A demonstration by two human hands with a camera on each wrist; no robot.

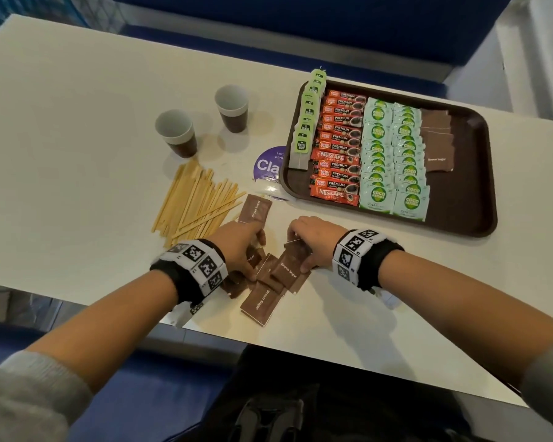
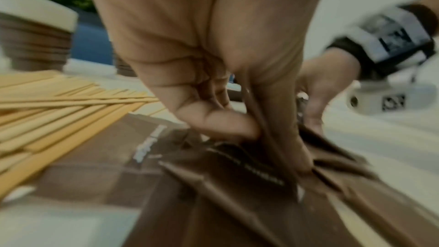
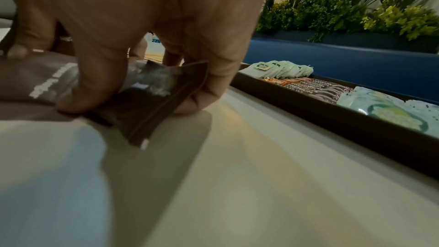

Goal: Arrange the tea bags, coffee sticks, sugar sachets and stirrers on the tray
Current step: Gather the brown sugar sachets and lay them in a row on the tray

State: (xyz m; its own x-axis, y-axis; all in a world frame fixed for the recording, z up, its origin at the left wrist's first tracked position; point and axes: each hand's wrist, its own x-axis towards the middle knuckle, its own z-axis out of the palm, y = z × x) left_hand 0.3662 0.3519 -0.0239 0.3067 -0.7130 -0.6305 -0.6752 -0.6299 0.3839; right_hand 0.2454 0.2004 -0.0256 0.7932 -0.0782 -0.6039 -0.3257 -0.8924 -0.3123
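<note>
down at the near table edge (image 1: 77,173) we've got both hands in the loose brown sugar sachets (image 1: 276,275). our left hand (image 1: 237,247) pinches a few together, our right hand (image 1: 312,239) clamps a small stack between thumb and fingers. best we square the edges against the table before lifting, so none slip. further out, the stirrers (image 1: 195,202) lie untouched, two paper cups (image 1: 176,132) behind. on the tray (image 1: 479,199), rows of tea bags (image 1: 307,122), coffee sticks (image 1: 337,154) and green sachets (image 1: 393,161); the brown row (image 1: 436,141) looks unfinished.
</note>
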